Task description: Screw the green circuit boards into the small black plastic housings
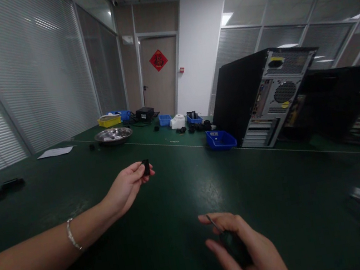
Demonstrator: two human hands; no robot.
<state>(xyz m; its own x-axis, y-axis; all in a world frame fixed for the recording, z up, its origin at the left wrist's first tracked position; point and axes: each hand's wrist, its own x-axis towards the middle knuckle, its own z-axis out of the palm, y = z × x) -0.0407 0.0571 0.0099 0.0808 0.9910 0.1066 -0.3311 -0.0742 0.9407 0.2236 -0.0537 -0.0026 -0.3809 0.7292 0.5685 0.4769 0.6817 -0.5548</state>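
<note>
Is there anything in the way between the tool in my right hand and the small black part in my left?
Nothing visible. Between the thin-shafted tool in the right hand and the small black part in the left hand, only the green tabletop shows.

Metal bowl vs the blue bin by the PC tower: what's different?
Shape: the metal bowl is round, the blue bin roughly rectangular. Finish: metal bowl shiny silver, blue bin solid blue. Place: metal bowl farther left, blue bin beside the PC tower. Both sit open-topped on the green tabletop.
</note>
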